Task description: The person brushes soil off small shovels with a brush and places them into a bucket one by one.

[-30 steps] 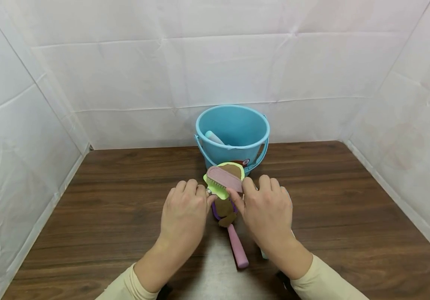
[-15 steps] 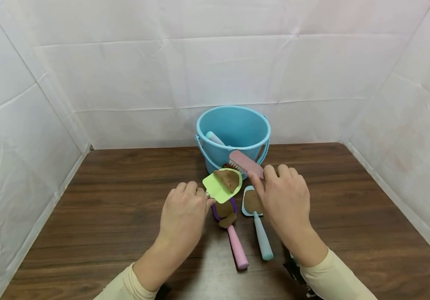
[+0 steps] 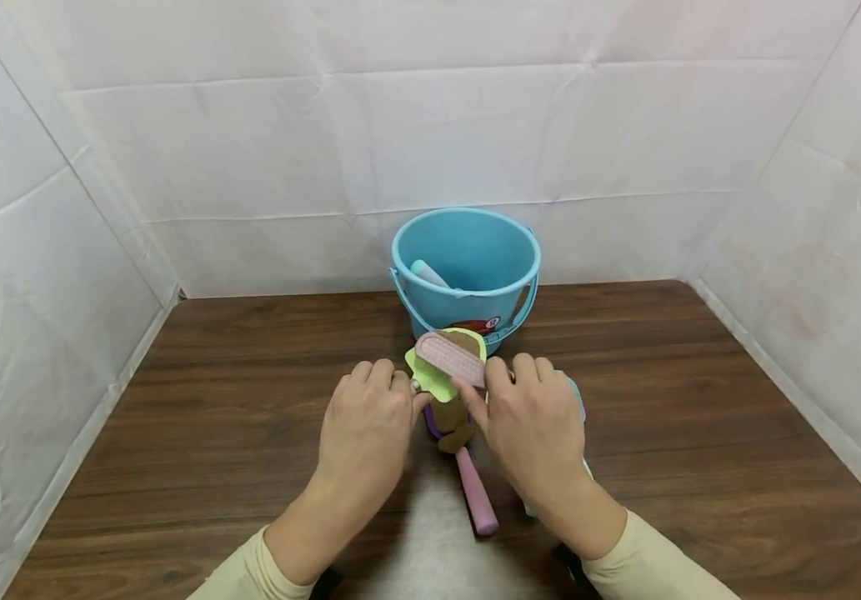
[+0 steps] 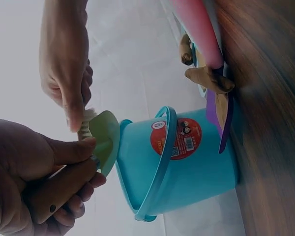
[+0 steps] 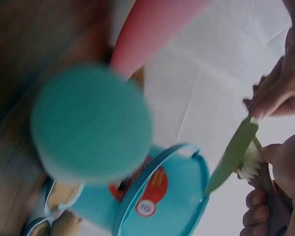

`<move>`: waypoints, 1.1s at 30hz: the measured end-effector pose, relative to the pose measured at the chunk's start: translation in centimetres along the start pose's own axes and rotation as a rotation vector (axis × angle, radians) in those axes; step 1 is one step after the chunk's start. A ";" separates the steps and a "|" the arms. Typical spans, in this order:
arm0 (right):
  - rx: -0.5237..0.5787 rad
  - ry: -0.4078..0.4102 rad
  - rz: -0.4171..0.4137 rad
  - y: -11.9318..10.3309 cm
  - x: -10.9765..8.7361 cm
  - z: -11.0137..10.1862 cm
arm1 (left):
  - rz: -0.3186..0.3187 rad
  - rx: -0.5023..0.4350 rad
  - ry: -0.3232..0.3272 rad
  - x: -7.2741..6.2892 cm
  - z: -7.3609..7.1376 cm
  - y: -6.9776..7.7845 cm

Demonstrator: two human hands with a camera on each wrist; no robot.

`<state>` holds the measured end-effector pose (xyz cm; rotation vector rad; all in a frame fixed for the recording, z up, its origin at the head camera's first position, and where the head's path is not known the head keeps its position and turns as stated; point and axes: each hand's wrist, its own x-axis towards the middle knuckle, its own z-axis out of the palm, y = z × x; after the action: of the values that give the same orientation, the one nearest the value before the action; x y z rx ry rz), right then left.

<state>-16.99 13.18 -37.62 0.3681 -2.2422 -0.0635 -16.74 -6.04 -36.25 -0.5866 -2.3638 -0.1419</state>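
While fingers [image 4: 76,151] grip both, brush [image 3: 451,359] seemingly touches scoop [image 3: 433,383].

Dark wood-grain tabletop [image 3: 235,450], creased white sheeting [image 3: 445,142] rising behind it and along both sides. Blue bucket [image 3: 478,307] upright toward the far edge, carry-handle [image 4: 171,124] hanging down in front, red label [image 4: 187,141] on the outer wall, a white handle with teal tip [image 3: 428,273] slanting up inside. Nearer: purple scoop [image 4: 222,120] lying on the wood, brown lumps [image 3: 454,437] in it and over its neck, pink handle [image 3: 477,493] toward the near side; blue-edged piece [image 3: 578,398] to its right, mostly hidden; rounded teal end [image 5: 91,123] blurred in the right wrist view.
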 end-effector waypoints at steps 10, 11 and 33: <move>0.001 -0.020 0.128 3.7 1.1 1.0 | 0.007 0.023 -0.010 -0.3 0.3 -0.2; 0.006 -0.018 0.144 4.0 1.2 0.9 | 0.007 0.020 -0.009 -0.3 0.3 -0.2; 0.018 -0.037 0.032 1.3 0.4 0.3 | 0.024 -0.025 0.031 0.0 -0.2 -0.3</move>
<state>-17.74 14.34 -37.30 0.3431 -2.2862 -0.0329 -16.73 -6.36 -36.08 -0.6202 -2.3276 -0.1693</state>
